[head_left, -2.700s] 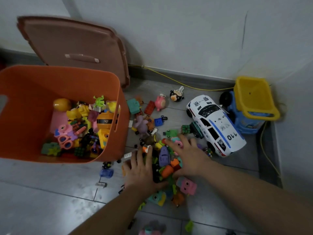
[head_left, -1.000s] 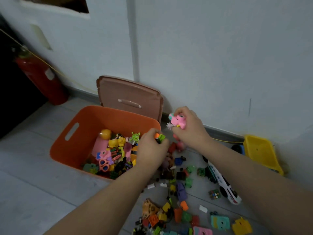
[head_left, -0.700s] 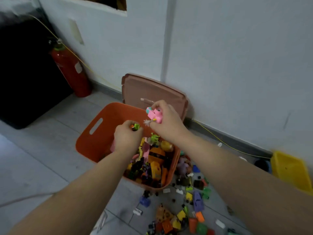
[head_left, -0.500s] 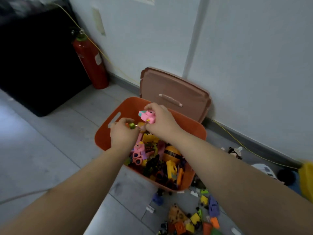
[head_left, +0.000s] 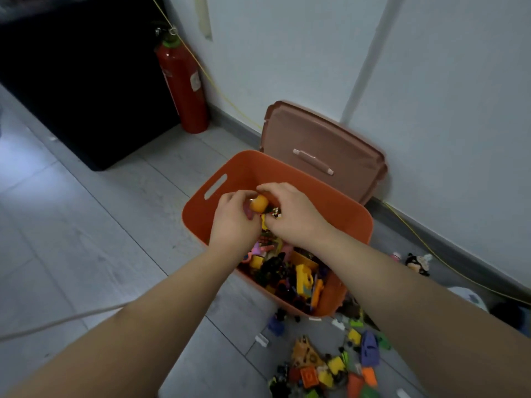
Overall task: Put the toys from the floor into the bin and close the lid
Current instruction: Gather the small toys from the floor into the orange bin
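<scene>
The orange bin (head_left: 260,170) stands on the grey floor, part filled with mixed small toys (head_left: 290,275). Its brown lid (head_left: 324,156) leans against the wall behind it. Both hands hang over the bin's far left corner, close together. My left hand (head_left: 232,224) is curled, palm down; what it holds is hidden. My right hand (head_left: 294,216) pinches a small checkered cube (head_left: 276,212) at its fingertips. A yellow-orange ball (head_left: 258,203) shows between the two hands. More loose toys (head_left: 330,366) lie on the floor in front of the bin, at lower right.
A red fire extinguisher (head_left: 184,81) stands against the wall, left of the bin, beside a black cabinet (head_left: 71,81). A yellow cable (head_left: 431,248) runs along the skirting. A black plush toy (head_left: 417,263) and part of a white car (head_left: 468,297) lie right of the bin.
Both hands carried toys from the floor pile to above the bin. The pink toy once in my right hand is gone from view. The view swung left.
</scene>
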A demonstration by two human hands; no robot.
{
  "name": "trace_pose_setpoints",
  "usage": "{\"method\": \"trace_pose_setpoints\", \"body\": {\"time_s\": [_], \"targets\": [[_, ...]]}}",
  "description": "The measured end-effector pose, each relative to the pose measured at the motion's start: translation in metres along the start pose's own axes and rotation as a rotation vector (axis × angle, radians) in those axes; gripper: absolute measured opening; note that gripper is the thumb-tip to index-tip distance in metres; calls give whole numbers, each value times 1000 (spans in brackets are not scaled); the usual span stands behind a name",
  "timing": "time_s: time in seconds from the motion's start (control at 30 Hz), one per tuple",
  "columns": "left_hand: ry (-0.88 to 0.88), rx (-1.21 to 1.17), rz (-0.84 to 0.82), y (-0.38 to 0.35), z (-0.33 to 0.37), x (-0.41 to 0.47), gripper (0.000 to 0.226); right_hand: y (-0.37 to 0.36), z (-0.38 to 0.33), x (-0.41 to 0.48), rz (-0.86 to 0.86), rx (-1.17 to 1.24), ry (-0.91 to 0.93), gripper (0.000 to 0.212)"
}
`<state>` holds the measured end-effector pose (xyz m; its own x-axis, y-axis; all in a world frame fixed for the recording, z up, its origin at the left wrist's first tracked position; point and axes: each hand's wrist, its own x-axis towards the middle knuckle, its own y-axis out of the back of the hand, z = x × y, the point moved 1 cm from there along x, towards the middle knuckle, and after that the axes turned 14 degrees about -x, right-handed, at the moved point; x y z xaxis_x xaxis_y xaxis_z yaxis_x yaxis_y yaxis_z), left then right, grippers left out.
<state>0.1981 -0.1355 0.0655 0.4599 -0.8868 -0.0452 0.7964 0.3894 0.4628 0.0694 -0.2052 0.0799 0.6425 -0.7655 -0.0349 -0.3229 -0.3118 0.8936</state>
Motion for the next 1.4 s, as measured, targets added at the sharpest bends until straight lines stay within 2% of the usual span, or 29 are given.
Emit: {"method": "trace_pose_setpoints", "body": {"time_s": [0.1, 0.3, 0.43, 0.53, 0.63, 0.73, 0.83, 0.97, 1.07, 1.13, 1.2, 1.3, 1.4], "targets": [[-88, -5, -92, -28, 15, -17, 43, 19, 19, -26, 123, -47, -16, 59], [-268, -13, -259, -97, 59, -59, 41, 49, 71, -115, 353, -58, -159, 50], [-422, -25, -351, -135, 82, -100, 39, 51, 111, -181, 403, -133, -247, 46], [-557, -40, -508, -167, 87, -137, 36, 42, 140, -238, 405, -190, -307, 42], [-548, 11, -692, -193, 71, -165, 39, 22, 161, -286, 304, -216, -389, 44], [-509, 147, -840, -214, 38, -183, 43, -8, 174, -334, 114, -264, -414, 47], [-392, 337, -950, -222, -2, -189, 50, -40, 183, -374, -53, -331, -414, 49], [-339, 605, -948, -214, -53, -201, 72, -77, 185, -428, -129, -333, -590, 56], [-285, 810, -1005, -202, -80, -210, 107, -98, 182, -460, -192, -335, -804, 67], [-274, 928, -1077, -197, -92, -215, 128, -110, 182, -474, -264, -268, -948, 85], [-234, 954, -1117, -194, -101, -219, 137, -121, 183, -480, -321, -144, -1063, 105], [-145, 960, -1109, -197, -105, -226, 142, -126, 181, -473, -332, -40, -1095, 114], [-157, 924, -1049, -207, -97, -232, 134, -131, 176, -455, -291, 20, -990, 110]]}}
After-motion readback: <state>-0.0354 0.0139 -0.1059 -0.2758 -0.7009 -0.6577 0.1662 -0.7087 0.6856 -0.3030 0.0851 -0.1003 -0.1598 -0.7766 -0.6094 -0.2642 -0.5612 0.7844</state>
